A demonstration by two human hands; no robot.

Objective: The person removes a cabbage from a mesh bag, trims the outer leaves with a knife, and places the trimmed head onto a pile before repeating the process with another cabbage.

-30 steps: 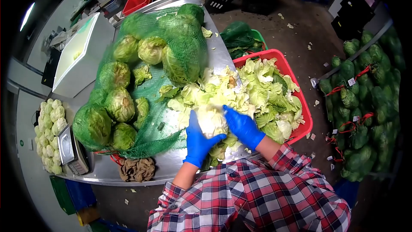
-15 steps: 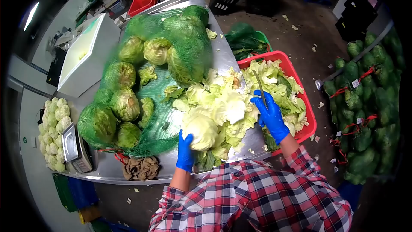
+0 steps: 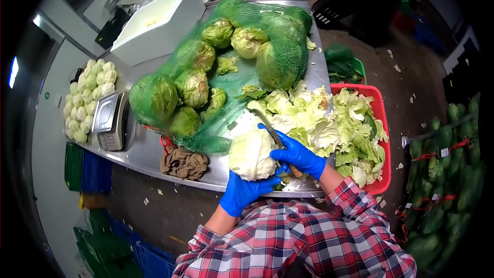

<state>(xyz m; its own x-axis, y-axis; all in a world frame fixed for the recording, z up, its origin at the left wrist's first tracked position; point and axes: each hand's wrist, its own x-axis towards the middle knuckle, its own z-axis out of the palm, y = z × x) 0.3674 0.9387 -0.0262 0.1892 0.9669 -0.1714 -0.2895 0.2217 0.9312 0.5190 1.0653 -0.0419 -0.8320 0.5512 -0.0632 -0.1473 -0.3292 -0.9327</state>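
A pale, trimmed cabbage (image 3: pixel 251 155) is held over the steel table near its front edge. My left hand (image 3: pixel 244 190), in a blue glove, cups it from below, fingers wrapped round its underside. My right hand (image 3: pixel 298 157), also gloved, is closed on a knife (image 3: pixel 270 127) at the cabbage's right side; the blade points up and away. Loose outer leaves (image 3: pixel 303 118) are heaped behind and right of my hands. Beyond them, a green net (image 3: pixel 226 118) lies spread with several untrimmed cabbages (image 3: pixel 154 96) in and around it.
A red crate (image 3: pixel 381 110) full of leaves stands at the table's right edge. On the left are a scale (image 3: pixel 111 121), stacked pale cabbages (image 3: pixel 90 98) and a white foam box (image 3: pixel 159 25). A brown cloth (image 3: pixel 183 163) lies by the front edge of the steel table (image 3: pixel 139 159).
The view has turned, shifting the scene. My left hand has moved under the cabbage, now raised clear of the leaf heap. My right hand has come in from the crate side to the cabbage with the knife.
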